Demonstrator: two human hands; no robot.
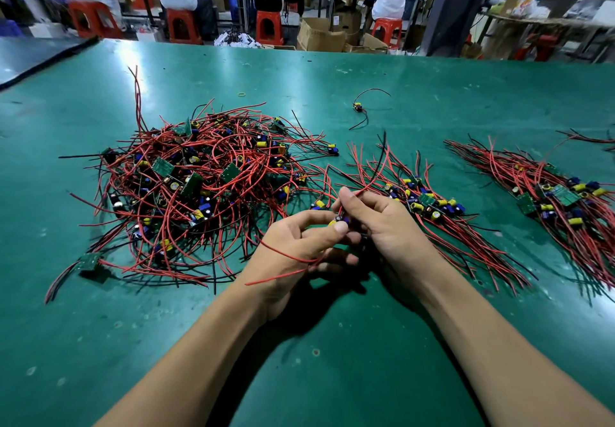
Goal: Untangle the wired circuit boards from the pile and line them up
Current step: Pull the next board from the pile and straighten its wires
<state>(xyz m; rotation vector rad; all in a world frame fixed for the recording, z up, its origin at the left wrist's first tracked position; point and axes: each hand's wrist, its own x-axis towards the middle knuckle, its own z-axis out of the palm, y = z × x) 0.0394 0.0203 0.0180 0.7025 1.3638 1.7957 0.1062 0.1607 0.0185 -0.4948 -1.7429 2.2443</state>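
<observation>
Sprawling over the left half of the table (332, 376), the tangled pile (199, 186) was a loose mound. Its red and black leads crossed in every direction, so no board could be lifted out cleanly. That is probably why you worked one piece at a time, just to the right of it and nearer the front edge.

Your left hand (299, 243) pinched a small board (341, 221) between thumb and fingertips, clear of the mound, which kept it steady. One trailing wire (286, 255) lay looped over the back of that hand, seemingly out of the way. Your right hand (382, 223) pinched a red lead (357, 193) between thumb and forefinger just above the board. I judge you held it there to draw it straight, so the piece would match the others.

Immediately right of your hands lay the finished row (426, 203), boards clustered together and leads combed one way towards the front edge. A second bundle (565, 200) lay the same way near the right edge, well apart from the first. A lone board (358, 107) sat by itself towards the far edge.
</observation>
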